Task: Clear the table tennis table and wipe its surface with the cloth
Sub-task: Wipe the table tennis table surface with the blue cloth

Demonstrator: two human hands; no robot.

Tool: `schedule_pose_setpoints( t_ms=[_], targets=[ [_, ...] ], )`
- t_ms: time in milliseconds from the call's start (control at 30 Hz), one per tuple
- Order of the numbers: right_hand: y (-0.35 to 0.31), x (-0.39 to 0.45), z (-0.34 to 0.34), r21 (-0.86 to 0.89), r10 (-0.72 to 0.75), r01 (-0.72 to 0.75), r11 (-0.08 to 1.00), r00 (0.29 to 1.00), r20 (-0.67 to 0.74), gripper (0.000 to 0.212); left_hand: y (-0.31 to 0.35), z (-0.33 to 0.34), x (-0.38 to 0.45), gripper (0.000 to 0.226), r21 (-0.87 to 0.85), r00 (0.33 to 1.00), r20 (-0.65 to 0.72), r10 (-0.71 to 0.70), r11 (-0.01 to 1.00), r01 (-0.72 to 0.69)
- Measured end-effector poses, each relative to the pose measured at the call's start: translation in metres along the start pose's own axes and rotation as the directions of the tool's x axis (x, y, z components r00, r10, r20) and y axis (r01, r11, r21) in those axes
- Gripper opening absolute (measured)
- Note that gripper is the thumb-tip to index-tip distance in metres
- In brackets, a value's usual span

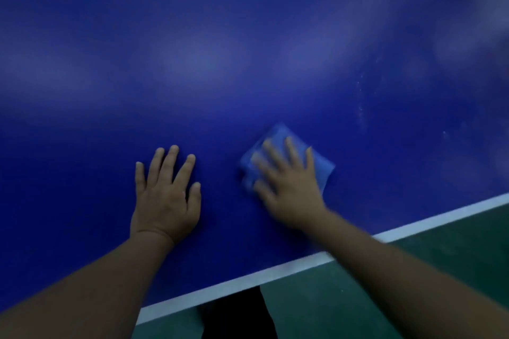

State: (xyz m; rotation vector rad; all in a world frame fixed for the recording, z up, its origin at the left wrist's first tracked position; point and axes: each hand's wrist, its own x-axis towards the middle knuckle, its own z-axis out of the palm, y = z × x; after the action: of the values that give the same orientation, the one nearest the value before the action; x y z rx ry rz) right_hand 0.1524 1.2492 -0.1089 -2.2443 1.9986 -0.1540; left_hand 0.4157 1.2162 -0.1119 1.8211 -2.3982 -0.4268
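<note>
A dim room is seen, with a green floor [413,297] below and the blue table tennis table [220,49] filling almost the whole view; its white edge line [275,274] runs from about 7 o'clock up toward 3 o'clock. No bats, balls or other loose items are visible on the part shown, so the clearing step is judged done here and the wiping is under way. The cloth [278,135], blue and folded into a pad, lies on the surface at about 4 o'clock from the centre, pinned flat under the right hand [289,187]. The fingers are spread across it rather than clenched, probably so that pressure is shared over the pad. The left hand [165,201], empty and splayed flat at about 7 o'clock, appears to be planted as a brace. Pale specks remain at 3 o'clock.
</note>
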Motion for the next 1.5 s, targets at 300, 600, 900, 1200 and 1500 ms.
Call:
schedule_pose_setpoints(
  t_ms=[300, 600, 900, 1200, 1500],
  targets=[
    [0.125, -0.053, -0.031, 0.003, 0.719, -0.72, 0.694, 0.693, 0.04, 0.06, 0.002, 0.0, 0.0, 0.066, -0.008, 1.0, -0.01, 0.0, 1.0, 0.0],
    [-0.038, -0.087, 0.014, -0.042, 0.108, -0.107, 0.993, 0.994, 0.017, 0.054, 0.002, 0.002, 0.0, 0.064, 0.004, 1.0, -0.011, -0.013, 1.0, 0.013],
    [0.123, -0.065, -0.032, 0.062, 0.893, -0.891, 0.45, 0.451, -0.011, 0.06, 0.002, 0.001, 0.001, 0.067, 0.03, 1.0, -0.005, -0.024, 0.999, 0.024],
    [0.062, -0.068, -0.009, -0.052, 0.182, -0.179, 0.982, 0.982, 0.052, 0.059, 0.006, 0.002, 0.0, 0.07, 0.107, 0.998, 0.019, -0.054, 0.993, 0.052],
    [0.089, -0.011, -0.013, 0.014, 0.334, -0.334, 0.943, 0.942, -0.045, 0.059, 0.088, 0.017, -0.003, 0.068, -0.039, 0.984, -0.088, -0.156, 0.987, 0.153]
  ],
)
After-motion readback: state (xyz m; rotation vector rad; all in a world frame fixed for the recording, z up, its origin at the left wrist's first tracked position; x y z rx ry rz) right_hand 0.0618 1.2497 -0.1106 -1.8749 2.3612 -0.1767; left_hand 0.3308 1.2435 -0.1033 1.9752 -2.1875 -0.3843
